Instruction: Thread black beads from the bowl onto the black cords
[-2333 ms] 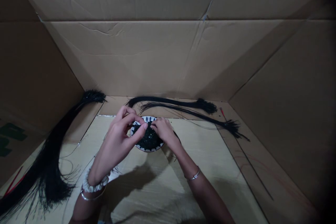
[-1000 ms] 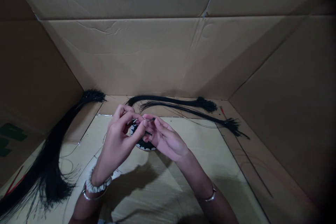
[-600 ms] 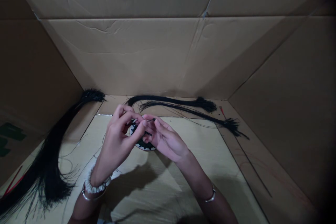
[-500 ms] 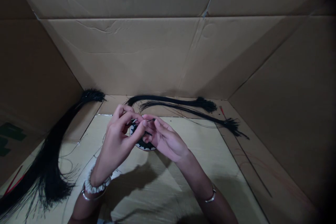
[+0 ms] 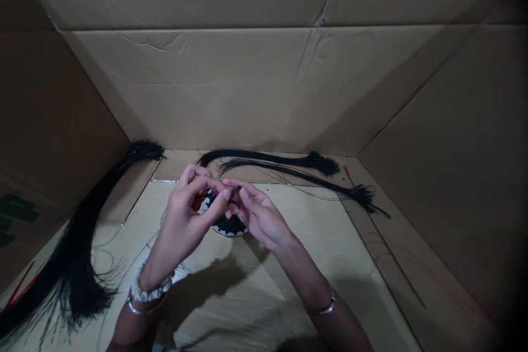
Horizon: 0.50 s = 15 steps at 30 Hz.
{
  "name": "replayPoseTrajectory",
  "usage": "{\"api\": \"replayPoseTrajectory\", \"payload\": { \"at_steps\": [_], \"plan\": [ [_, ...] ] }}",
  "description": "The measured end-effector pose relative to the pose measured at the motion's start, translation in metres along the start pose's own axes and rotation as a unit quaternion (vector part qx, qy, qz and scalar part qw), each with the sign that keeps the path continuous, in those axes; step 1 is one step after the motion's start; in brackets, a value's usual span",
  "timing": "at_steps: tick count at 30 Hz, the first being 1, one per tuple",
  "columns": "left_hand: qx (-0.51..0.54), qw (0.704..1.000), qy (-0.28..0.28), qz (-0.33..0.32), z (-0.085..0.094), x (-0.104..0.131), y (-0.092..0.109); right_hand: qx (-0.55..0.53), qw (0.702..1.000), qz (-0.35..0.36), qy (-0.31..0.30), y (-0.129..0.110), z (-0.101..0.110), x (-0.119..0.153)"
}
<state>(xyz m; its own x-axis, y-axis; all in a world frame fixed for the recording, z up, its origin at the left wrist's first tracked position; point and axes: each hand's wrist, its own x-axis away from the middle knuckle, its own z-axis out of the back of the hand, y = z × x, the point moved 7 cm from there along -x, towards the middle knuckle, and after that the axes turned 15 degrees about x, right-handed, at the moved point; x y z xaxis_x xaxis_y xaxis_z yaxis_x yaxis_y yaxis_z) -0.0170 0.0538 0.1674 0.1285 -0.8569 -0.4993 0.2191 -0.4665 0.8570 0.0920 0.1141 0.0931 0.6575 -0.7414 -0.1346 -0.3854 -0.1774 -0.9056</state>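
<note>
My left hand [image 5: 192, 203] and my right hand [image 5: 262, 214] meet above the middle of the work surface, fingertips almost touching. Between them is a small, thin black piece [image 5: 234, 202], too small to name for certain; thumb and fingers of both hands pinch around it. Directly under the hands, a round white-rimmed dish [image 5: 228, 232] holds many small black pieces. Fingers hide its upper part. On my left wrist are a pale scrunchie [image 5: 150, 286] and a metal bangle; another bangle [image 5: 326, 308] circles my right wrist.
Cardboard walls [image 5: 198, 88] enclose the surface at the back and sides. A thick bundle of black strands [image 5: 88, 231] lies along the left. Two thinner black bundles [image 5: 264, 156] stretch along the back edge. A thin dark rod [image 5: 398, 261] with a red tip lies at right.
My right hand has shifted slightly to the left and its fingers have closed more around the small black piece. More of the dish's lower right shows. My left hand stays nearly still.
</note>
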Motion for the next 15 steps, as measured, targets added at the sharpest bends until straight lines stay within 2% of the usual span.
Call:
{"api": "replayPoseTrajectory", "payload": {
  "at_steps": [6,15],
  "plan": [
    [0.021,1.000,0.008,0.013,0.0012,0.0012,-0.0013,0.030,0.999,0.011,0.024,0.0026,0.0036,-0.0003],
    [0.040,0.998,0.005,0.039,0.0000,0.0008,-0.0030,0.040,0.999,0.036,0.004,0.0054,0.0062,-0.0017]
  ]
}}
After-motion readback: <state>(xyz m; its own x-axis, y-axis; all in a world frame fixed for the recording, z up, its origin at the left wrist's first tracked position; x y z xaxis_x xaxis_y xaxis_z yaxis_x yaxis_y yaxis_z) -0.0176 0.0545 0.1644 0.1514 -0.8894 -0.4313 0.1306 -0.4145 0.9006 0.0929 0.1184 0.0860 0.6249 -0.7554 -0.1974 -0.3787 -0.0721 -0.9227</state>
